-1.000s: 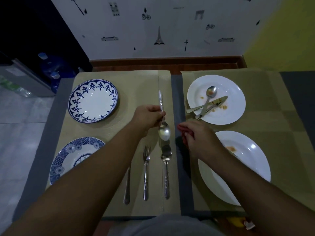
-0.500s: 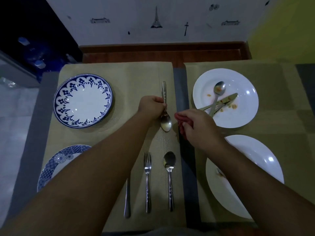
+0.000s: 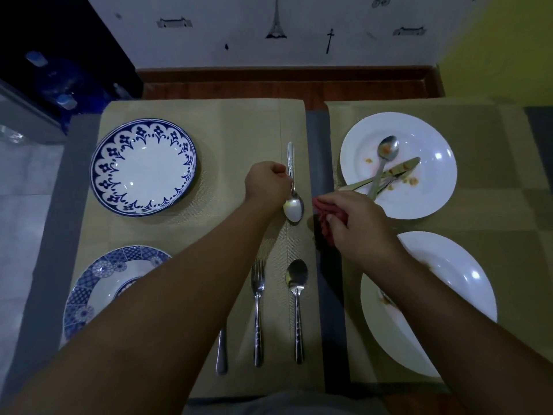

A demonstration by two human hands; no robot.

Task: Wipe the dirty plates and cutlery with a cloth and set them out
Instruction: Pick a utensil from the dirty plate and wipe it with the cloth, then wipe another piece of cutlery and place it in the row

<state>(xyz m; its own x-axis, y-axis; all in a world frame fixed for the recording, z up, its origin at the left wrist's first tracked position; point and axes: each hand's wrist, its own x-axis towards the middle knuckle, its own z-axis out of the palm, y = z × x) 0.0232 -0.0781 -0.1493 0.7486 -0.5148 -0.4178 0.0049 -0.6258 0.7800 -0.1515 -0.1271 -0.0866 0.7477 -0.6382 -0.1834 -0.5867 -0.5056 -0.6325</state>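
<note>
Head view: a spoon (image 3: 294,202) is gripped by its handle in the curled left hand (image 3: 266,185), its bowl kept exposed, probably for wiping. A red cloth (image 3: 324,220) is bunched in the closed right hand (image 3: 356,223), just right of the spoon. Farther right of that spoon a dirty plate (image 3: 443,145) is seen; nearer the body, a fork (image 3: 258,295) is laid out.

The head-worn camera looked steeply down from close above the table (image 3: 316,139), facing the wall (image 3: 344,64) beyond its far edge.
</note>
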